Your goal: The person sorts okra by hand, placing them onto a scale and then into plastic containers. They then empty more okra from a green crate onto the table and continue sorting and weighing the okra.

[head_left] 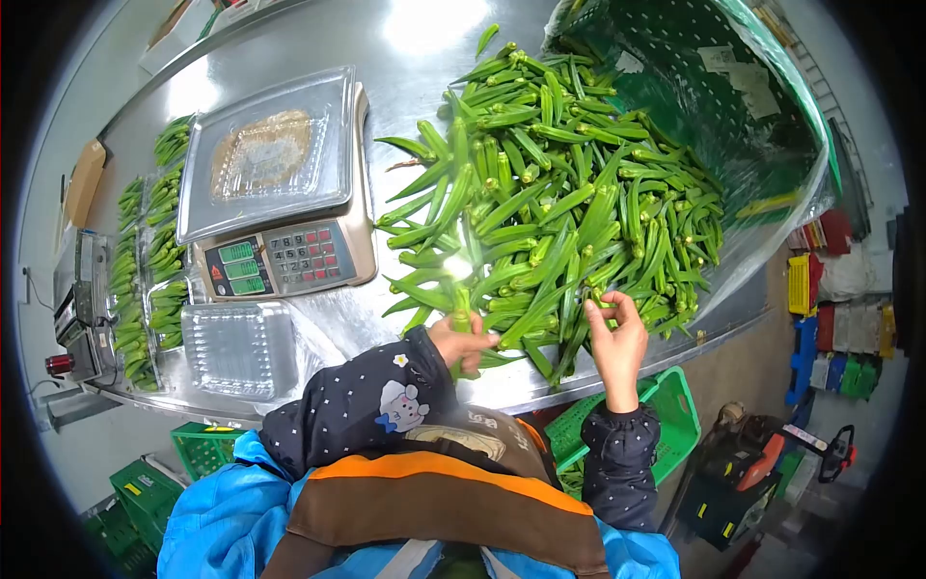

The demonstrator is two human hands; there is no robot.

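Note:
A large heap of green okra (550, 183) lies on the metal table, spilling from a tipped green crate (675, 87) lined with clear plastic. My left hand (463, 344) is closed around a few okra pods at the heap's front left edge. At the front right edge, my right hand (617, 333) pinches with thumb and fingertips at an okra pod. A digital scale (359, 232) stands left of the heap, with a clear plastic tray (270, 145) on top. Another clear tray (241, 349) sits in front of the scale.
Rows of okra in trays (166, 241) lie at the table's left, near a machine (82, 318). Green crates (675, 425) stand below the table's front edge (521, 386). Coloured bins (803, 338) and a dark cart (733, 492) are on the floor at right.

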